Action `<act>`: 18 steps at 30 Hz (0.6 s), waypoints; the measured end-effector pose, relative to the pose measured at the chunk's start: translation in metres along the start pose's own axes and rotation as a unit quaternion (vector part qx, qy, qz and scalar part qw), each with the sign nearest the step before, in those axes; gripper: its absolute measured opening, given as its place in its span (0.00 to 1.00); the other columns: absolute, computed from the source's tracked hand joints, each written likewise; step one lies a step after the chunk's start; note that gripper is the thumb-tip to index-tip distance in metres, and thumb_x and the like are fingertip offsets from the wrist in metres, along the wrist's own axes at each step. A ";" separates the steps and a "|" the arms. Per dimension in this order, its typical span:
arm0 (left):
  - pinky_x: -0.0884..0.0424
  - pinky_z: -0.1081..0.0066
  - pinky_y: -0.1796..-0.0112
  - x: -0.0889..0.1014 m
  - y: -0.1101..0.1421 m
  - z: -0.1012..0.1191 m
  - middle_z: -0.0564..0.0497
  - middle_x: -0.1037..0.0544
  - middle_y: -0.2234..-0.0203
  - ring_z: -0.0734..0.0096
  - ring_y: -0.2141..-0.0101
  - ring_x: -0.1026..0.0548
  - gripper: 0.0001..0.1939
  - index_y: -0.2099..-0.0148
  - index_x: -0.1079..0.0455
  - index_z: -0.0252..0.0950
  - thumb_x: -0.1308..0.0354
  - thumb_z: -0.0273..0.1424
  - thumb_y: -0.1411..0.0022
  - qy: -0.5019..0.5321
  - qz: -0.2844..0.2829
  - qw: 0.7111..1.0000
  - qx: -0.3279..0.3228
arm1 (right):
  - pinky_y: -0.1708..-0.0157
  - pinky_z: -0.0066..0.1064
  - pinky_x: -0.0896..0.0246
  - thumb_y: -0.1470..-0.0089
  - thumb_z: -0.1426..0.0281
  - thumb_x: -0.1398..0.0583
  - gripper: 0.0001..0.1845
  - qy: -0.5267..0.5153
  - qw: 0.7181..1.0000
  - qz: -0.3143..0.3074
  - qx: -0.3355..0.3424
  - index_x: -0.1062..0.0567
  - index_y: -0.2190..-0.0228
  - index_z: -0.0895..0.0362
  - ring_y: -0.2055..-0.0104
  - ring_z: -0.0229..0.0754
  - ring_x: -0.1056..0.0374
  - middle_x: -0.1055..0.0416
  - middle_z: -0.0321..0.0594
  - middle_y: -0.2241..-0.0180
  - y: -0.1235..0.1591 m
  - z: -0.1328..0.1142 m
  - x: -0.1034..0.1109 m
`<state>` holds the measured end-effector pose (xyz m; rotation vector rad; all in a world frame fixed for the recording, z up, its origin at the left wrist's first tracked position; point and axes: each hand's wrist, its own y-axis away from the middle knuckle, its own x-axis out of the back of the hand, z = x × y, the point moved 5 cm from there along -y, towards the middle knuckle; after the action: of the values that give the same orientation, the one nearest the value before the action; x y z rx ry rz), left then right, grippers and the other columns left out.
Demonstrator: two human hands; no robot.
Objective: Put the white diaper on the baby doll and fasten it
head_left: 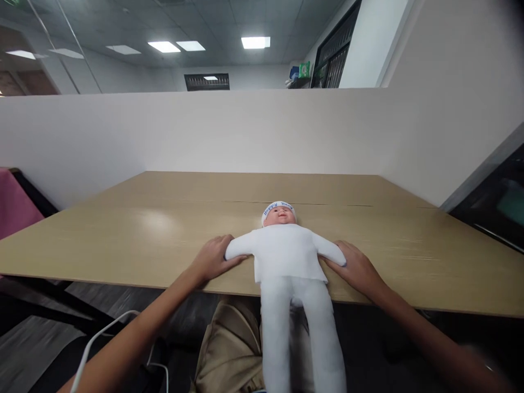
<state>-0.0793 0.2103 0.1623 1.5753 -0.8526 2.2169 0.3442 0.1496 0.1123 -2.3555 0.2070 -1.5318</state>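
Note:
A baby doll (289, 251) in a white top and white leggings lies face up at the table's front edge. Its legs hang over that edge toward my lap. Blue lettering runs across its white headband (278, 206). My left hand (215, 256) is closed around the end of the doll's sleeve on the left, thumb along the underside. On the other side, my right hand (354, 267) grips the opposite sleeve end. Both doll arms are stretched outward between my hands. The doll's own hands are hidden.
The wooden table (123, 229) reaches back to a white partition wall (245, 131). A dark screen (499, 191) stands at the right. A pink cloth (16, 202) hangs at the far left. A white cable (92, 341) passes near my left forearm.

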 end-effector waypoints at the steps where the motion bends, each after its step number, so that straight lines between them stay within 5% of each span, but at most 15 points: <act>1: 0.32 0.61 0.60 -0.002 -0.010 -0.008 0.42 0.19 0.59 0.52 0.60 0.21 0.30 0.52 0.31 0.38 0.47 0.61 0.27 -0.002 -0.001 1.000 -0.001 | 0.56 0.38 0.37 0.31 0.47 0.44 0.24 0.001 1.000 0.000 0.003 0.24 0.57 0.54 0.55 0.53 0.28 0.23 0.45 0.58 -0.010 0.002 -0.003; 13: 0.33 0.62 0.64 -0.018 -0.121 -0.089 0.45 0.17 0.61 0.54 0.61 0.21 0.30 0.54 0.29 0.39 0.43 0.63 0.32 0.014 0.006 1.000 0.022 | 0.58 0.38 0.37 0.31 0.49 0.43 0.21 0.001 1.000 -0.004 0.010 0.23 0.56 0.54 0.56 0.51 0.27 0.21 0.45 0.57 -0.125 0.027 -0.033; 18: 0.30 0.55 0.52 -0.026 -0.162 -0.121 0.45 0.15 0.57 0.50 0.56 0.18 0.33 0.50 0.25 0.39 0.41 0.64 0.34 0.014 0.031 0.999 0.025 | 0.54 0.40 0.35 0.31 0.48 0.44 0.24 -0.012 1.000 0.008 0.013 0.23 0.52 0.53 0.51 0.53 0.26 0.21 0.46 0.52 -0.173 0.040 -0.048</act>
<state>-0.0725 0.4135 0.1586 1.5567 -0.8556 2.3153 0.3513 0.3336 0.1158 -2.3457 0.1982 -1.4895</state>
